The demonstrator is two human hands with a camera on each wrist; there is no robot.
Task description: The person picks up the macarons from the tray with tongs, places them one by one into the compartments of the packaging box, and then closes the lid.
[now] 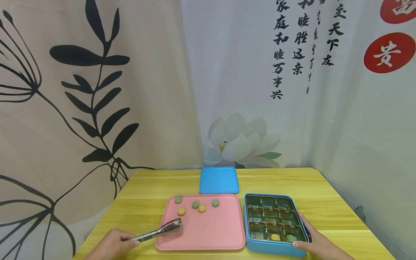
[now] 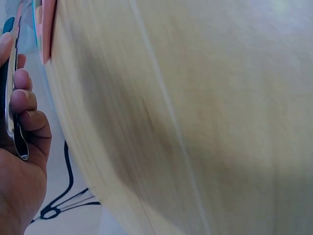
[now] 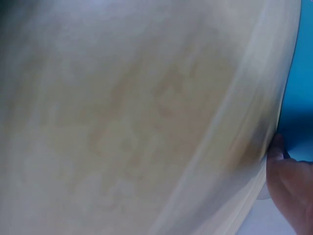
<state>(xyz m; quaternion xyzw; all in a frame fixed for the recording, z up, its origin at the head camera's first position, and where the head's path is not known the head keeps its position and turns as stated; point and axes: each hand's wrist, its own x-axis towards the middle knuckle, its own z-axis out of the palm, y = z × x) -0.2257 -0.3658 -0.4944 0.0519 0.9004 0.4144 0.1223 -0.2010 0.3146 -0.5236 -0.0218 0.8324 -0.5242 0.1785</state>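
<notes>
My left hand point(image 1: 112, 245) grips metal tongs point(image 1: 152, 234) by their handle end, also seen at the edge of the left wrist view. The tongs' tip lies over the left part of a pink tray point(image 1: 221, 231), apart from the cookies. Three green cookies point(image 1: 215, 203) and two yellow cookies point(image 1: 202, 208) lie toward the tray's far side. My right hand point(image 1: 313, 240) holds the near right corner of a blue box point(image 1: 273, 248), thumb at the front rim, fingers along the side. In its divided insert, a yellow cookie point(image 1: 275, 237) sits front middle, a green cookie point(image 1: 291, 238) front right.
Behind the tray lies a flat blue lid point(image 1: 219, 180). Everything stands on a wood-grain table point(image 1: 156, 184). A printed curtain point(image 1: 162, 90) hangs behind the table and along its sides.
</notes>
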